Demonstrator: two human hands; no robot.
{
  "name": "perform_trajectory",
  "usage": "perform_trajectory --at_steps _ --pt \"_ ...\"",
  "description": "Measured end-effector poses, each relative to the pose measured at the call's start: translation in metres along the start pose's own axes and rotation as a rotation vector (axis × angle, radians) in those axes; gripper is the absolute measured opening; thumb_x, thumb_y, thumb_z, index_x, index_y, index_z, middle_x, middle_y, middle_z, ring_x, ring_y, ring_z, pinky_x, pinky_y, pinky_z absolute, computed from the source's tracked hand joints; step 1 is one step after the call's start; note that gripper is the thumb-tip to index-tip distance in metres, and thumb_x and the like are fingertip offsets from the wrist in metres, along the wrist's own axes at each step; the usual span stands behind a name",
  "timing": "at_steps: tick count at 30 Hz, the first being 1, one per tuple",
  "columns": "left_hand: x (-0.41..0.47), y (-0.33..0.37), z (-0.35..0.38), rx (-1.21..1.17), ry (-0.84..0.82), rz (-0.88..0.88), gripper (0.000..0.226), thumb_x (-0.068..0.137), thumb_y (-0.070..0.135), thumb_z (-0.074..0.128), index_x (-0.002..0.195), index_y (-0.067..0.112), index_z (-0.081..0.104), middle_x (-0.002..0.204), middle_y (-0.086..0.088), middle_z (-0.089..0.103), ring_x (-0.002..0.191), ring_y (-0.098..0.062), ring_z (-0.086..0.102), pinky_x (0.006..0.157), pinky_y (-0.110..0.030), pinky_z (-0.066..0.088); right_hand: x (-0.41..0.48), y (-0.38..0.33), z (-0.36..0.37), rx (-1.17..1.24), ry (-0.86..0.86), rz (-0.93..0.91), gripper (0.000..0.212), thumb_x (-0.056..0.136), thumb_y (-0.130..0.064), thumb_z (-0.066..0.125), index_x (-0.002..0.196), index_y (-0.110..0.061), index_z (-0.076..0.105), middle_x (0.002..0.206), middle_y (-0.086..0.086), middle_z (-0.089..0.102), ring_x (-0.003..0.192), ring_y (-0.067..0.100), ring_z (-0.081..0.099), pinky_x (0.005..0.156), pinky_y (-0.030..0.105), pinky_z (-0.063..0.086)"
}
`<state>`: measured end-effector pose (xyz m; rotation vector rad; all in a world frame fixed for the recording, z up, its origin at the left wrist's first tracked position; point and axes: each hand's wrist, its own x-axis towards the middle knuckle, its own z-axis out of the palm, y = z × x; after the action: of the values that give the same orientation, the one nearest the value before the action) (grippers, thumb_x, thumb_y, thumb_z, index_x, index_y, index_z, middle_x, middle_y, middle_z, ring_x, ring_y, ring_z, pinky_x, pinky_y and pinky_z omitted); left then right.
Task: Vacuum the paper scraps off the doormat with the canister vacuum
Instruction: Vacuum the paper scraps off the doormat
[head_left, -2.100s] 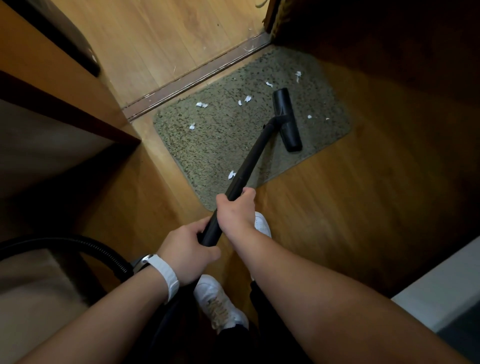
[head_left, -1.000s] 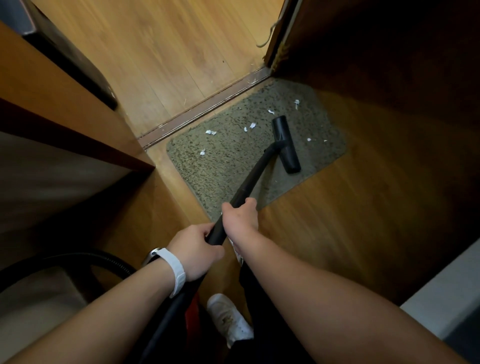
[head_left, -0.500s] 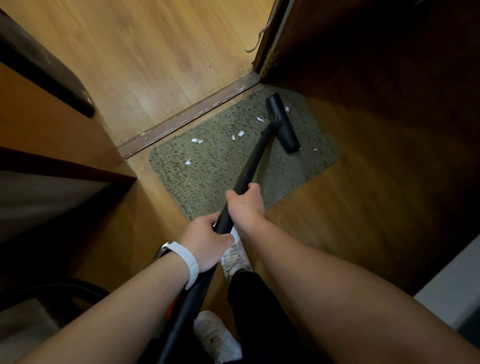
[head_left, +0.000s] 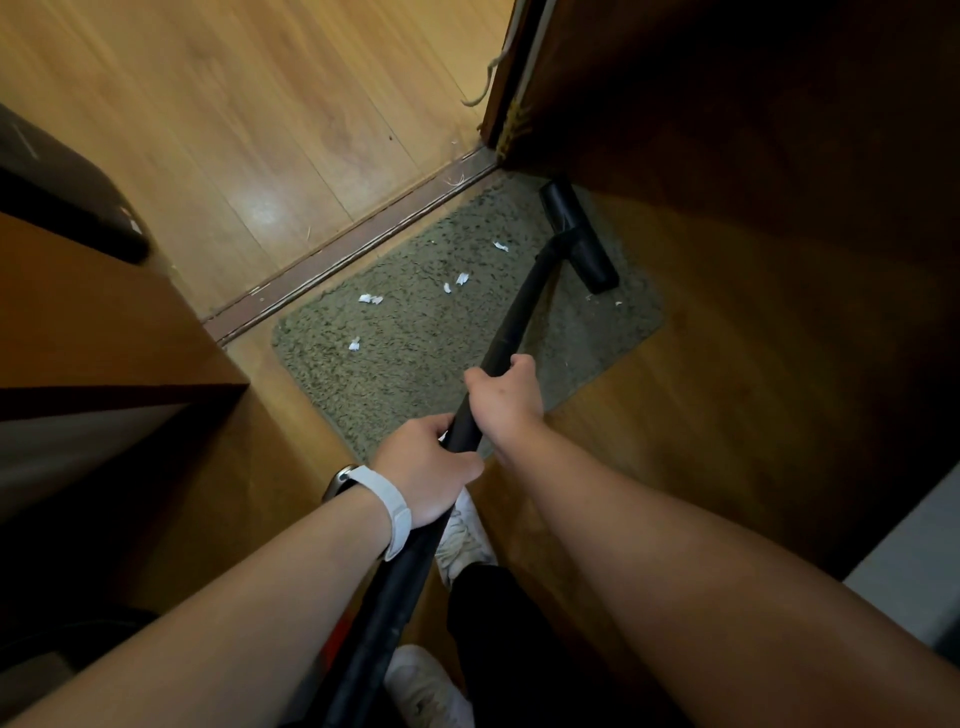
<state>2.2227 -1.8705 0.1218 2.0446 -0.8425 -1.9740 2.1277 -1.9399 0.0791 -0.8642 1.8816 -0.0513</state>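
Paper scraps (head_left: 371, 299) lie across the left and middle of the doormat (head_left: 415, 374). I count 5 white pieces: 1 near the left edge, 1 clump toward the threshold strip (head_left: 353, 254), 2 close together at the centre, and 1 further back beside the wand (head_left: 514, 317). 2 tiny flecks (head_left: 618, 303) sit just beside the near end of the floor nozzle (head_left: 576, 236).

The nozzle rests on the mat's far right corner, close to the dark door (head_left: 727, 130). Apart from those flecks, the right part of the mat around it shows no scraps, so that side looks largely done. By my reading, the job is partway through, with passes over the centre and left side left to make.

The right hand (head_left: 506, 397) is wrapped firmly round the wand, further forward. The left hand (head_left: 426, 473), with a white watch band (head_left: 389, 509) on its wrist, grips the tube just behind it. White shoes (head_left: 462, 540) stand on the wooden floor (head_left: 208, 130) at the mat's near edge. I cannot make out the canister itself.
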Motion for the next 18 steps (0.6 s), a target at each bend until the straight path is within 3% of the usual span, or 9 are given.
perform_trajectory --at_steps 8,12,18 --pt "-0.006 -0.009 -0.007 0.029 -0.006 -0.008 0.04 0.07 0.022 0.058 0.107 0.008 0.06 0.06 -0.01 0.047 0.052 -0.023 0.045 0.053 -0.036 0.039 -0.008 0.002 0.008 0.021 -0.006 0.018 0.069 0.089 -0.035 0.062 0.147 -0.014 0.031 0.137 0.012 0.051 0.111 0.031 0.06 0.097 0.047 0.053" --pt "-0.018 -0.019 -0.012 0.04 0.001 -0.011 0.033 0.075 0.016 0.059 0.106 0.006 0.06 0.06 -0.011 0.045 0.052 -0.022 0.043 0.052 -0.034 0.037 -0.017 0.009 0.015 0.017 -0.036 0.023 0.063 0.094 -0.033 0.059 0.147 -0.015 0.03 0.138 0.008 0.048 0.109 0.029 0.059 0.083 0.035 0.048" --pt "-0.043 -0.042 -0.024 0.077 0.014 -0.02 0.033 0.079 0.016 0.06 0.111 0.009 0.059 0.061 -0.009 0.046 0.05 -0.021 0.044 0.05 -0.031 0.036 -0.042 0.017 0.036 -0.026 -0.09 0.017 0.063 0.094 -0.032 0.058 0.145 -0.013 0.028 0.137 0.012 0.048 0.107 0.031 0.058 0.079 0.036 0.046"
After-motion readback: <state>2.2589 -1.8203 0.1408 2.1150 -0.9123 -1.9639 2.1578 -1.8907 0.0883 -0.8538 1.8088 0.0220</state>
